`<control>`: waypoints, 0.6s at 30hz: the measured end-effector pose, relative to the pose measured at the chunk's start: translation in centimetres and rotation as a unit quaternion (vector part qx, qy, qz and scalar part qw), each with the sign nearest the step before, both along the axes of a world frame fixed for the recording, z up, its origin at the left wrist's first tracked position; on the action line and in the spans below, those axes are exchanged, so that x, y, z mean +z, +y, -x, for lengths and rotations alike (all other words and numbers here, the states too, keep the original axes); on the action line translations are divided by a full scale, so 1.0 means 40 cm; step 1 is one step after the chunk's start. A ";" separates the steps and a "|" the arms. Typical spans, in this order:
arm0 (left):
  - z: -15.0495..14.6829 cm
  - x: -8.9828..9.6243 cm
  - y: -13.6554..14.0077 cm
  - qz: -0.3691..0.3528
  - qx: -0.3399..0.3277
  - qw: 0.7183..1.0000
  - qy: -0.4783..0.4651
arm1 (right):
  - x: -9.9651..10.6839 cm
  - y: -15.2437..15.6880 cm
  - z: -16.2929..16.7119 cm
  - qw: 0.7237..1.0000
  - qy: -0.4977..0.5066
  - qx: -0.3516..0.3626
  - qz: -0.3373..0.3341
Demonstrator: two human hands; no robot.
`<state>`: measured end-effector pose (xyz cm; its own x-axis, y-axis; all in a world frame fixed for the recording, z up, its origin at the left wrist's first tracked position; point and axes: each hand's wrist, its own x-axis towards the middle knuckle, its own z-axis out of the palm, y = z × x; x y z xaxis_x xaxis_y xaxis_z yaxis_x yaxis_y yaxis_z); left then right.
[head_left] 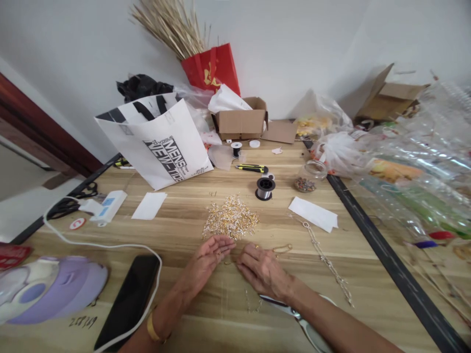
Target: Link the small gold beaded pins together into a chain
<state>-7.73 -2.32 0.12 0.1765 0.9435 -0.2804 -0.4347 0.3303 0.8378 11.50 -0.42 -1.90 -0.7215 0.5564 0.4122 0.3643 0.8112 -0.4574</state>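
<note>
My left hand (213,252) is near the front of a bead pile, its fingers drawn together in a pinch. Just right of it, my right hand (259,264) is closed, knuckles up. A fine strand, seemingly thin wire (228,262), shows faintly between the fingertips; its ends are hidden. Gold and clear beads (231,218) lie in a loose heap beyond both hands. A gold chain (283,249) rests beside my right hand, and a longer beaded chain (329,264) is further right. Scissors (294,314) lie partly under my right forearm, beside a short beaded strand (253,301).
Behind the beads are a wire spool (265,189), a yellow-black utility knife (252,168) and a glass jar of beads (307,179). A phone (127,299) and white cable (110,245) lie left. A white bag (158,142) stands behind; plastic bottles (415,196) crowd the right.
</note>
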 end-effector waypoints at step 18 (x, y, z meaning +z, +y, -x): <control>-0.035 -0.021 0.029 0.050 -0.012 0.999 0.018 | 0.005 -0.001 -0.003 1.000 -0.023 0.004 -0.008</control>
